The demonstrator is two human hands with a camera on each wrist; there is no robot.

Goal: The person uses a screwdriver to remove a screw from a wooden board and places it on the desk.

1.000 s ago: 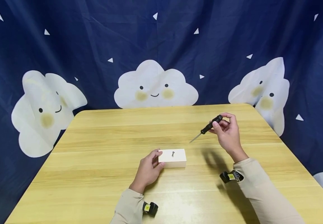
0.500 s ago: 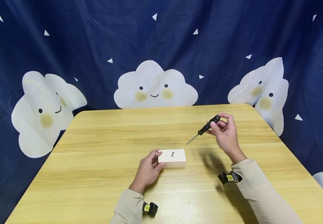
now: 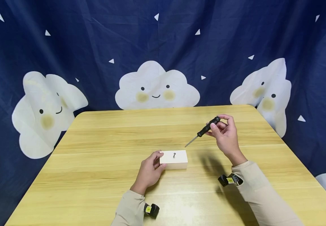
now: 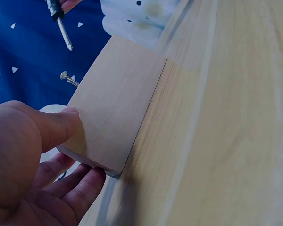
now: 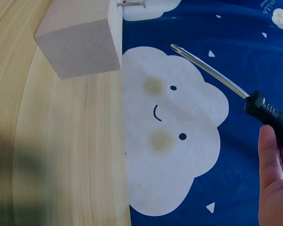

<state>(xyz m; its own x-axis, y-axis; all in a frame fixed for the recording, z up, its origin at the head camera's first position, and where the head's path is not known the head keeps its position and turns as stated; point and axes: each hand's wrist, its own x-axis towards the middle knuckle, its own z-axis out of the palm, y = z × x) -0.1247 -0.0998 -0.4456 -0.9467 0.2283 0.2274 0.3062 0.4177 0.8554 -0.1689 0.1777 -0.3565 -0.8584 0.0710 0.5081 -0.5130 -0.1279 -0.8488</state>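
A pale wooden block (image 3: pixel 177 159) lies on the table, and a screw (image 3: pixel 174 155) stands up from its top face. My left hand (image 3: pixel 148 172) grips the block's left end, thumb on the near side and fingers around the far side; the left wrist view shows the thumb pressed on the block (image 4: pixel 118 94). In my right hand (image 3: pixel 227 138) is a black-handled screwdriver (image 3: pixel 208 126), pinched by the handle and slanting down to the left. Its tip is above and to the right of the screw, apart from it. The right wrist view shows the threaded screw (image 5: pixel 132 4) and the metal shaft.
The light wooden table (image 3: pixel 109 138) extends around the block on all sides. Behind it hangs a dark blue curtain (image 3: pixel 100 37) with white clouds and small triangles. Each wrist wears a small black camera (image 3: pixel 151 211).
My right hand has moved a little to the left, bringing the screwdriver's tip closer to the screw. The left hand and the block have stayed in place.
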